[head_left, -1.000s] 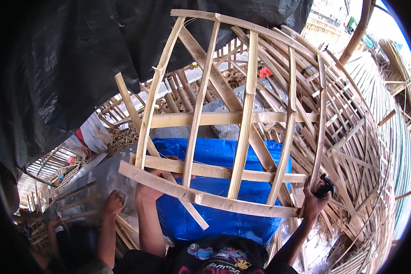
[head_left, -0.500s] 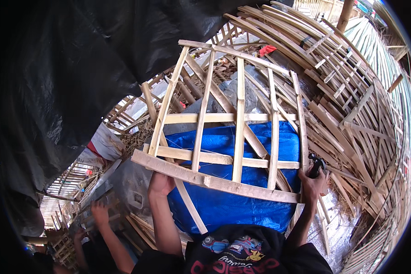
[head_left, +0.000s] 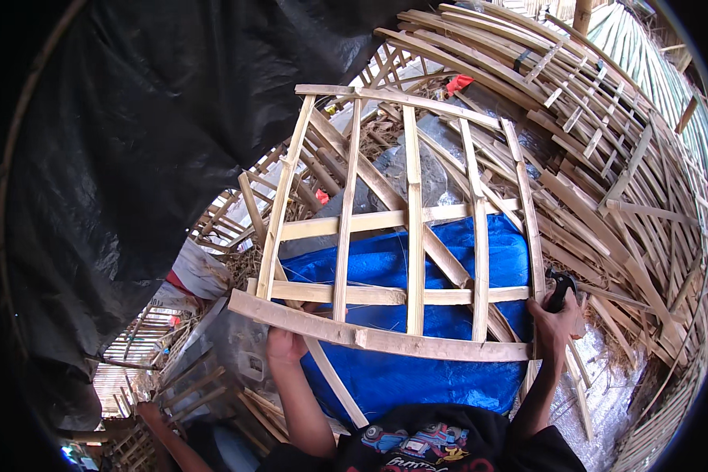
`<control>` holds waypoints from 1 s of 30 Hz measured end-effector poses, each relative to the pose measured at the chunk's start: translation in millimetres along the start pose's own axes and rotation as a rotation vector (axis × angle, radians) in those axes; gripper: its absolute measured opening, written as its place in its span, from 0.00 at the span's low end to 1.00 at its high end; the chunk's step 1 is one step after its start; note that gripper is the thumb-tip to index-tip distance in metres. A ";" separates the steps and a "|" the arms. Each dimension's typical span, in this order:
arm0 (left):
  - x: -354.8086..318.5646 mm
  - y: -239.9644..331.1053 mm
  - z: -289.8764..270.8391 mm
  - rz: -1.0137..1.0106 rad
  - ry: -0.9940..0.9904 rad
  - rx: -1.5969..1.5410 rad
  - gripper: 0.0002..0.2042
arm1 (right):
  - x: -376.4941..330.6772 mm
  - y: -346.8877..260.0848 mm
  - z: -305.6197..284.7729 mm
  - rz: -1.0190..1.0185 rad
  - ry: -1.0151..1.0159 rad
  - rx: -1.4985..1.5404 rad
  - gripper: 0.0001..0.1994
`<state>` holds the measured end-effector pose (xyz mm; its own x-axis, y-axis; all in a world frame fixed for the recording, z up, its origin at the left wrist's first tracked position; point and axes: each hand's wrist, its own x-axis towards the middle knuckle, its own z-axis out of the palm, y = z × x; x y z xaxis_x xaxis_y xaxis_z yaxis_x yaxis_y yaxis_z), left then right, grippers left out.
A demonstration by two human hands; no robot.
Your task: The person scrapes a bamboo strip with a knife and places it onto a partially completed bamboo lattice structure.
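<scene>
A lattice frame of pale bamboo or wood slats point(head_left: 414, 236) lies in front of me, with several upright slats crossed by others. Its thicker front bar point(head_left: 377, 338) runs closest to my body. My left hand point(head_left: 285, 346) is closed round the frame's front left part from below, its fingers partly hidden behind the slats. At the front right corner, my right hand point(head_left: 556, 322) has its thumb against the end slat. A black hand tool point(head_left: 560, 289) is gripped in that same hand; its exact kind does not show.
Beneath the frame a blue tarp point(head_left: 338, 377) covers a surface, crossed by a loose diagonal slat point(head_left: 334, 381). Stacked bamboo strips point(head_left: 606, 228) fill the right side. A black sheet point(head_left: 134, 157) hangs at left. Another person's hand point(head_left: 148, 411) is at the lower left.
The frame and both my hands sit slightly lower and further right in the picture, as the whole view has shifted. The other person's hand has moved down and left.
</scene>
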<state>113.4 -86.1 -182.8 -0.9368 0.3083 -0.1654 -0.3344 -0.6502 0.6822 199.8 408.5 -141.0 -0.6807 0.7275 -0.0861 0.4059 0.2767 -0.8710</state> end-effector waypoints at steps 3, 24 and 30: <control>-4.2 -0.7 -20.2 0.009 0.019 0.021 0.29 | -1.1 -1.7 -0.5 -0.005 0.011 -0.014 0.15; -1.8 8.3 21.1 0.025 -0.043 -0.167 0.36 | -1.6 -13.9 -2.1 0.116 -0.060 0.004 0.17; 5.4 8.2 31.2 0.042 -0.065 -0.114 0.36 | 4.0 -2.0 -2.9 0.163 -0.066 0.000 0.17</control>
<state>108.8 -68.2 -155.9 -0.9428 0.3211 -0.0893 -0.3081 -0.7373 0.6013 198.1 412.6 -138.2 -0.6446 0.7197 -0.2581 0.5145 0.1586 -0.8427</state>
